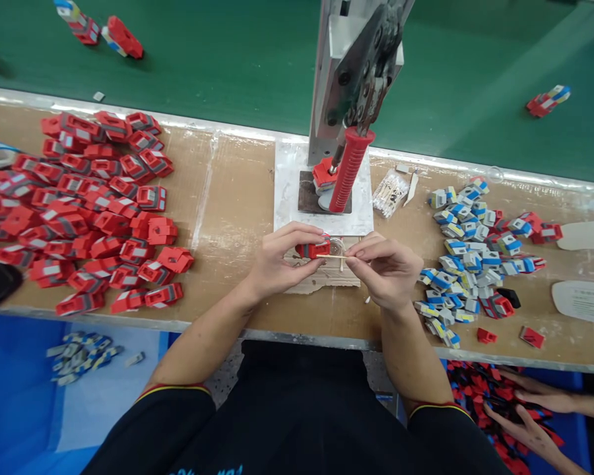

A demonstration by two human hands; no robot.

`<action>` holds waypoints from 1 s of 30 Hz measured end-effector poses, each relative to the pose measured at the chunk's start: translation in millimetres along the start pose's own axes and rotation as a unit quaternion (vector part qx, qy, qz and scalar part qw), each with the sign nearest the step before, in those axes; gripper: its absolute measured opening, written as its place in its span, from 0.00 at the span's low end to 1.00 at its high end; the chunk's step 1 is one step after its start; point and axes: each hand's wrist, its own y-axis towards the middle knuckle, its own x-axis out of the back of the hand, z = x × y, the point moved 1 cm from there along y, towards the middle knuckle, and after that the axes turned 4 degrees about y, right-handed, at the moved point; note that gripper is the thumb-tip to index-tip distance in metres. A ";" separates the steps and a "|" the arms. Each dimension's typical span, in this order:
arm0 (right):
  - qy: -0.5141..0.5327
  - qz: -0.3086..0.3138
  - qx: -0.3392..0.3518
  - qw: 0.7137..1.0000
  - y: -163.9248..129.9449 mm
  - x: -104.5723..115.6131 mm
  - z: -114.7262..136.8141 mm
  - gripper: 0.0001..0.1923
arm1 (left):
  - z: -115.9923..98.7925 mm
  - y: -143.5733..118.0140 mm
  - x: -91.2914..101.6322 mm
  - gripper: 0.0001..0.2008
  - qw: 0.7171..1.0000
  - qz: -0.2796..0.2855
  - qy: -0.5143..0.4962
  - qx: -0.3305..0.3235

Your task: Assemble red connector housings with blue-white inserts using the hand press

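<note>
Cardboard, brown and scuffed, covers the tabletop, and a small torn scrap of it lies under the work. The left hand pinches a small blocky red plastic piece between thumb and curled fingers, just above that scrap at the near middle of the tabletop. The right hand pinches a thin pale stick between thumb and forefinger, its tip touching the red piece. Both forearms angle inward from black sleeves, wrists low, knuckles up. Just behind stands a grey metal hand press on a pale plate, its ribbed red lever grip slanting down over another red part. A heap of glossy red-and-grey housings lies to the left; a pile of blue, grey and white clips lies to the right. At lower right, another person's hands dig into loose red and black parts.
</note>
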 end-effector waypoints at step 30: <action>-0.035 0.010 -0.003 0.999 0.0 10.6 -1.0 0.08 | -0.8 0.5 1.3 0.12 1.000 -0.015 -0.003 0.009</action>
